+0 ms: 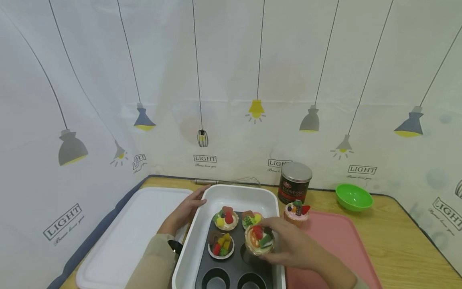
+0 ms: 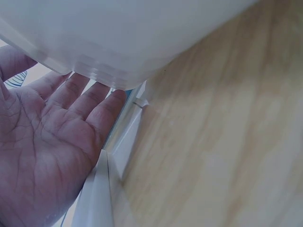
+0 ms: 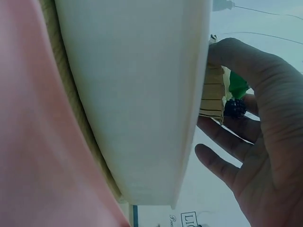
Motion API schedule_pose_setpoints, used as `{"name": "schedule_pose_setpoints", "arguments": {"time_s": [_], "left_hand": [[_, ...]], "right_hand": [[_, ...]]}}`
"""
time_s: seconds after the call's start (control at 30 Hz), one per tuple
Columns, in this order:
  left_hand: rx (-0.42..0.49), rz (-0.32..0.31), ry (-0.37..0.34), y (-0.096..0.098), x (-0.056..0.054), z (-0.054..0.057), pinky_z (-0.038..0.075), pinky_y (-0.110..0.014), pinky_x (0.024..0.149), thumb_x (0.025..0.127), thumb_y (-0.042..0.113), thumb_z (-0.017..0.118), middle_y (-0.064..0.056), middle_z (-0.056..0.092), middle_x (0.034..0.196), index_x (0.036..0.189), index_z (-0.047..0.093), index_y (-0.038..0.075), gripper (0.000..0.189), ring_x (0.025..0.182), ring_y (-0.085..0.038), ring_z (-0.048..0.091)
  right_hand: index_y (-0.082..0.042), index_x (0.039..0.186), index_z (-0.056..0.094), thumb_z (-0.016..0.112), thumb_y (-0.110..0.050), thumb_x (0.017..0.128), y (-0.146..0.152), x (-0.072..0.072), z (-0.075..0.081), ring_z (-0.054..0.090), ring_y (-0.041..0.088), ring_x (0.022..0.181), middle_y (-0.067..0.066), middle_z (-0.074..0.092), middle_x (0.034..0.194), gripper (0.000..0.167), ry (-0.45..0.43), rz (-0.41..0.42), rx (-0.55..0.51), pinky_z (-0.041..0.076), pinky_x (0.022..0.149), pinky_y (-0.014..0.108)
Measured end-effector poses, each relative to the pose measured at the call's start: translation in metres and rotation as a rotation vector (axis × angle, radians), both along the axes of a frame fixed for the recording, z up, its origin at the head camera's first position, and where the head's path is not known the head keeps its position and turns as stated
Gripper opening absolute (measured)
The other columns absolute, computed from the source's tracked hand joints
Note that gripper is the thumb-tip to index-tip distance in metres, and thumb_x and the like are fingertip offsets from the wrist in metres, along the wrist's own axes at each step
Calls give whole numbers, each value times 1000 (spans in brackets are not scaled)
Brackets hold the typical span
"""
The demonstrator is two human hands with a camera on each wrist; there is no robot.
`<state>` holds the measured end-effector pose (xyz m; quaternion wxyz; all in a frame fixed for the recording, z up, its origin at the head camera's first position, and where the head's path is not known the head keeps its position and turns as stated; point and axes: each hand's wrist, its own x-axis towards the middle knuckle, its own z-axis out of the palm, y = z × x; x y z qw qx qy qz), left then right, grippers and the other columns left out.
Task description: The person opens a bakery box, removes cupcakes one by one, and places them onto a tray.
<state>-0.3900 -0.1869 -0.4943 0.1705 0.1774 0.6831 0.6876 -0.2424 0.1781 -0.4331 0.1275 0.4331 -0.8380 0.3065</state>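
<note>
My right hand (image 1: 292, 243) pinches a fruit-topped cupcake (image 1: 258, 240) between thumb and fingers, above the right side of a dark muffin pan (image 1: 236, 263). Its pleated cup (image 3: 212, 94) and a blackberry on top show in the right wrist view, where the white tray's wall hides part of it. The pan lies inside a deep white tray (image 1: 182, 269). Two fruit-topped cupcakes sit in the pan's left cups, one at the back (image 1: 226, 218), one nearer (image 1: 221, 245); another (image 1: 250, 219) sits back right. My left hand (image 1: 185, 210) touches the white tray's left rim, fingers extended.
A pink-topped cupcake (image 1: 296, 212) stands by the pink tray (image 1: 333, 249) on the right. Behind are an espresso tin (image 1: 294, 184), a green bowl (image 1: 354, 197) and a whisk (image 1: 213, 182). A flat white tray (image 1: 133, 233) lies left. A printed curtain (image 1: 231, 80) bounds the table's back.
</note>
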Motion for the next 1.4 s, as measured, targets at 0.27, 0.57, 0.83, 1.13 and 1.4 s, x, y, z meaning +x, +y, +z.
{"name": "schedule_pose_setpoints", "arguments": {"time_s": [0.27,0.57,0.83,1.13,1.4], "left_hand": [[-10,15,-7,3,2,1,46,-44,105,104,18,48,-6,32,162,159,29,22,59,140,-31,42],[-8,15,-11,3,1,1,48,-44,103,104,18,49,-5,30,163,160,26,20,61,140,-32,43],[-10,6,-6,0,1,-1,48,-44,103,104,17,48,-6,31,162,159,28,21,59,138,-30,44],[-28,15,-8,1,1,0,47,-45,103,104,19,48,-6,31,162,159,28,22,59,139,-33,43],[1,11,-20,1,2,2,49,-44,102,103,16,48,-7,32,162,159,28,21,60,138,-32,44]], "right_hand": [[-23,133,57,90,-29,77,29,-7,11,64,7,102,-14,63,120,65,-7,-123,-65,56,86,36],[-11,136,59,91,-24,75,99,-22,-4,63,8,99,0,68,120,70,-14,-418,-173,54,83,25],[-5,134,59,91,-23,75,127,-26,-14,62,6,97,10,68,120,70,-22,-501,-206,52,81,19],[-7,137,58,90,-28,76,141,-29,-19,57,1,101,13,65,126,72,-43,-580,-196,50,83,18],[4,138,53,88,-23,79,154,-38,-42,46,-12,101,25,62,124,73,-48,-671,-269,47,78,9]]}}
